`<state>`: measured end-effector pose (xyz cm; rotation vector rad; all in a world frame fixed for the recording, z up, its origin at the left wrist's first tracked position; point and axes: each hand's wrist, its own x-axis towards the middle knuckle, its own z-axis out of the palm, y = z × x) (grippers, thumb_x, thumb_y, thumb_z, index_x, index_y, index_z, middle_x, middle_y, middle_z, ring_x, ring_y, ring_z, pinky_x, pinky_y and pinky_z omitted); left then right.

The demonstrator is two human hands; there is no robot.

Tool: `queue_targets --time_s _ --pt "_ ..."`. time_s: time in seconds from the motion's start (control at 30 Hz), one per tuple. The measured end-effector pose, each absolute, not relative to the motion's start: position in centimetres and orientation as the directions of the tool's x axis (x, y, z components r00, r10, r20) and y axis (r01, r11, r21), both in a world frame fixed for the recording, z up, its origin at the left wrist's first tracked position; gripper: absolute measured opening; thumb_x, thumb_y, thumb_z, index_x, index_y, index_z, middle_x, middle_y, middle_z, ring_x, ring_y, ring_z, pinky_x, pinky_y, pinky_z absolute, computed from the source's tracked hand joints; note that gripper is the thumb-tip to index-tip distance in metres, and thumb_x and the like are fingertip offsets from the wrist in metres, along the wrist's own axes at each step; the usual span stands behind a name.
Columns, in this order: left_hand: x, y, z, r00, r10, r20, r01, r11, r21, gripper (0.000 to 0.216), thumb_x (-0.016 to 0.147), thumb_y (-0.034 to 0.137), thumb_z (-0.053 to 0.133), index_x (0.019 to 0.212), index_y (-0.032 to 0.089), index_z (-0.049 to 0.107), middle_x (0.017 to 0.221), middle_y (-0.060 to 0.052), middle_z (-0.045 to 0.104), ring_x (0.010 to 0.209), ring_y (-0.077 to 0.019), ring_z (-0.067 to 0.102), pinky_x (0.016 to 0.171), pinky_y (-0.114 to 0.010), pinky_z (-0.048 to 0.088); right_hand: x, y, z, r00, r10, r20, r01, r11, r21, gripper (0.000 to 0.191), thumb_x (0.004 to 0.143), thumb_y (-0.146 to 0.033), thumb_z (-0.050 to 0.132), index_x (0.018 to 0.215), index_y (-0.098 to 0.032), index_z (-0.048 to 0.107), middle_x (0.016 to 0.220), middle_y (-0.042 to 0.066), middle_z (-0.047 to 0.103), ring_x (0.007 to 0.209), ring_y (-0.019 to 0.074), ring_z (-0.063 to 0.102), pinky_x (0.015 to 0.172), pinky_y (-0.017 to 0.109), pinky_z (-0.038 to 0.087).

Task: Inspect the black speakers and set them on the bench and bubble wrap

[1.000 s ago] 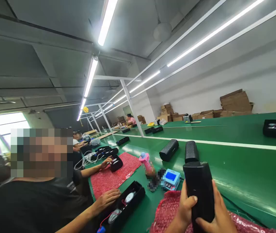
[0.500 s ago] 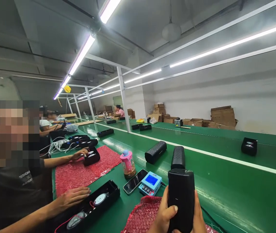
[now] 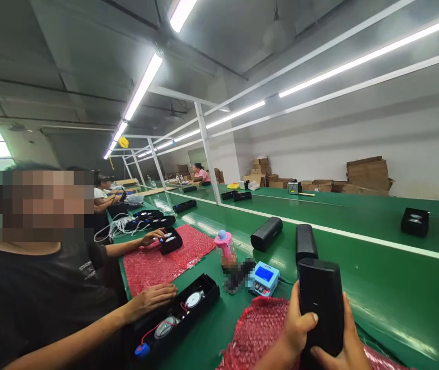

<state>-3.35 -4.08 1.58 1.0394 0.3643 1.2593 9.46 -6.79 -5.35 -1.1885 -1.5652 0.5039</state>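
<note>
Between my two hands I hold a black speaker [image 3: 321,303] upright, its smooth face with a small pale mark turned toward me. My left hand [image 3: 297,325] grips its left side, thumb lying on the face. On the right side, the fingers of my right hand [image 3: 349,341] wrap around the edge, with the thumb low on the face. Just behind it another black speaker [image 3: 306,242] lies on the green bench. Red bubble wrap [image 3: 260,326] is below and left of my hands. Near it sits a light-blue tester [image 3: 266,278] with a lit screen.
To my left a co-worker's hand [image 3: 153,300] rests beside an open speaker housing [image 3: 175,318] with exposed drivers and wires. A pink-lidded bottle [image 3: 225,246] stands mid-bench. Farther off are a speaker [image 3: 266,234], another open housing [image 3: 415,222] and white cables [image 3: 117,226].
The whole view has swung left, so things sit farther right in the picture. My hands still hold the speaker. More of the co-worker and a blue part at the open housing's near end now show.
</note>
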Motion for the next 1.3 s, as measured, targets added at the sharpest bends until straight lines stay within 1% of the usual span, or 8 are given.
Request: queue_targets --time_s 0.27,0.47,0.67,0.87,0.97,1.1,1.2,1.3 --pt "-3.2 -4.2 1.9 0.304 0.923 0.235 -0.59 -0.011 0.807 0.083 0.058 0.028 0.075 0.131 0.017 0.038 0.124 -0.013 0.058 0.118 -0.0327 0.052 0.102 -0.044 0.041 9.5 -7.8 -2.9 0.09 0.927 0.364 0.152 0.349 -0.925 0.116 0.072 -0.06 0.07 0.151 -0.023 -0.006 0.156 0.016 0.013 0.141 0.0366 0.024 0.114 0.058 0.022" --pt "-2.7 -3.8 1.6 0.217 0.968 0.127 -0.637 0.042 0.77 0.069 0.074 0.046 0.068 0.131 0.019 0.04 0.126 -0.012 0.056 0.117 -0.0294 0.054 0.102 -0.044 0.041 11.3 -7.2 -2.4 -0.048 0.977 0.209 -0.261 0.189 -0.947 0.094 0.084 -0.079 0.031 0.151 -0.023 -0.002 0.156 0.014 0.019 0.141 0.0269 0.027 0.115 0.045 0.027" --pt "-2.3 -3.6 1.6 0.163 0.983 0.081 -0.606 0.035 0.795 0.071 0.075 0.053 0.066 0.132 0.019 0.042 0.123 -0.01 0.059 0.116 -0.0276 0.054 0.102 -0.041 0.041 11.0 -7.6 -1.9 -0.06 0.987 0.148 -0.239 0.13 -0.962 0.131 0.056 -0.06 0.083 0.151 -0.022 0.0 0.149 0.017 0.033 0.133 0.0318 0.041 0.109 0.049 0.035" --pt "-2.4 -2.8 0.7 0.168 0.98 0.11 -0.503 -0.011 0.864 0.065 0.084 0.068 0.039 0.128 0.02 0.044 0.12 -0.012 0.058 0.107 -0.0256 0.057 0.092 -0.04 0.045 11.9 -8.2 -1.6 0.023 0.989 0.149 -0.225 0.15 -0.963 0.131 0.051 -0.057 0.084 0.15 -0.022 0.005 0.136 0.018 0.048 0.113 0.0353 0.058 0.097 0.052 0.046" --pt "-2.4 -2.0 -1.8 0.114 0.985 0.131 -0.367 -0.081 0.927 0.058 0.078 0.065 0.049 0.11 0.018 0.056 0.108 -0.01 0.061 0.096 -0.024 0.057 0.088 -0.038 0.043 14.1 -8.7 0.2 0.13 0.979 0.155 -0.229 0.182 -0.956 0.125 0.052 -0.072 0.075 0.148 -0.019 0.016 0.123 0.02 0.058 0.103 0.0396 0.062 0.086 0.054 0.052" --pt "-2.1 -1.2 -5.0 0.191 0.971 0.145 -0.102 -0.127 0.987 0.026 0.065 0.038 0.065 0.077 0.016 0.066 0.078 -0.007 0.061 0.081 -0.0238 0.054 0.08 -0.036 0.04 17.8 -8.0 6.1 0.498 0.759 0.42 0.306 0.299 -0.904 0.104 0.07 -0.068 0.066 0.15 -0.022 0.018 0.132 0.019 0.051 0.111 0.0392 0.058 0.087 0.053 0.052" --pt "-2.0 -1.1 -5.8 0.245 0.959 0.138 0.063 -0.158 0.985 0.018 0.067 0.029 0.058 0.075 0.016 0.068 0.079 -0.007 0.063 0.08 -0.0239 0.055 0.076 -0.036 0.038 21.4 -5.5 10.6 0.614 0.454 0.646 0.688 0.093 -0.72 0.114 0.062 -0.06 0.079 0.149 -0.01 0.024 0.148 0.027 0.024 0.139 0.0455 0.019 0.112 0.059 0.018" --pt "-2.1 -1.1 -5.8 0.272 0.953 0.132 0.164 -0.181 0.97 0.017 0.068 0.025 0.053 0.073 0.016 0.067 0.079 -0.008 0.064 0.08 -0.0238 0.056 0.074 -0.035 0.038 25.4 -2.1 13.2 0.579 0.532 0.618 0.795 -0.202 -0.571 0.109 0.073 -0.067 0.066 0.151 -0.008 0.018 0.14 0.03 0.036 0.131 0.043 0.038 0.098 0.052 0.037"
